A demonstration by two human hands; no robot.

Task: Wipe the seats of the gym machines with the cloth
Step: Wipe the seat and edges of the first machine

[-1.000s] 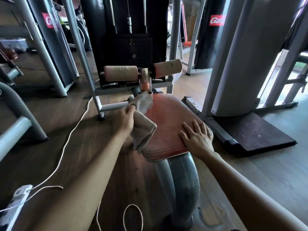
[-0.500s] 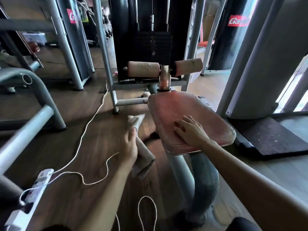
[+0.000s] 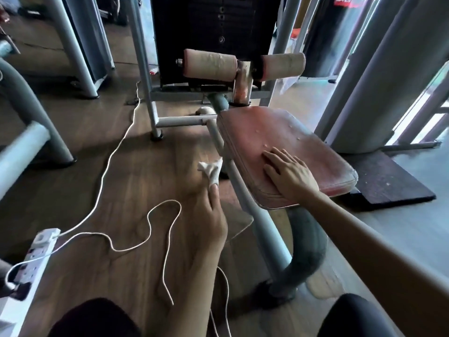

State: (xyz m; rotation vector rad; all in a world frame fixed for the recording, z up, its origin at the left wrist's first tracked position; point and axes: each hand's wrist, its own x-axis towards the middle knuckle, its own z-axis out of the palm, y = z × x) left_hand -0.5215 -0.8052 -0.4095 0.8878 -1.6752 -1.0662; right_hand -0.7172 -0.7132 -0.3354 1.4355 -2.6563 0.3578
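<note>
Two hands share the work. Left hand [image 3: 210, 215] grips the bunched cloth [image 3: 211, 171], whose pale end sticks out past the fingers. It is held just left of the seat [image 3: 279, 132], clear of it and over the floor [image 3: 145, 178], likely ready for a pass along the seat's side. Right hand [image 3: 291, 177] lies flat on the seat's near part, fingers straight, holding nothing, probably as a brace. Seat is red, faded pale, specked, with a frayed near-right corner.

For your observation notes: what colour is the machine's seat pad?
Faded, worn red seat pad, clearest in the head view.
</note>
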